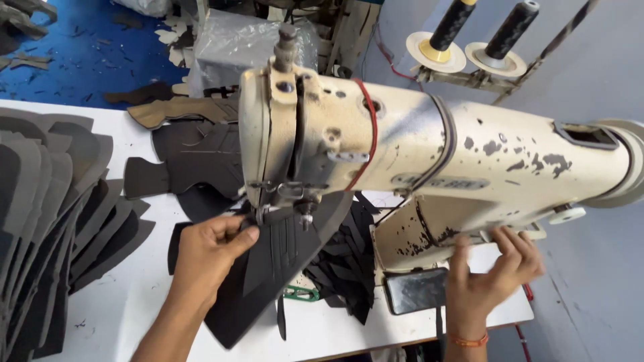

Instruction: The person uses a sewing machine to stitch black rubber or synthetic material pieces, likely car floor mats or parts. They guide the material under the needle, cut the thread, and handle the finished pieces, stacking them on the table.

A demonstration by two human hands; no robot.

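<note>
My left hand (208,251) pinches the edge of a dark grey cut fabric piece (282,248) that lies under the needle area of a worn cream sewing machine (416,147). The piece has stitched parallel lines on it. My right hand (493,271) is raised beside the machine's base, fingers spread and blurred, holding nothing. An orange band is on its wrist. The needle and presser foot (305,211) sit just right of my left fingers.
Stacks of dark cut pieces (54,221) fill the left of the white table (134,302). More pieces lie behind the machine. A dark phone (416,289) and green-handled scissors (302,293) rest near the front. Two thread cones (483,33) stand at the back right.
</note>
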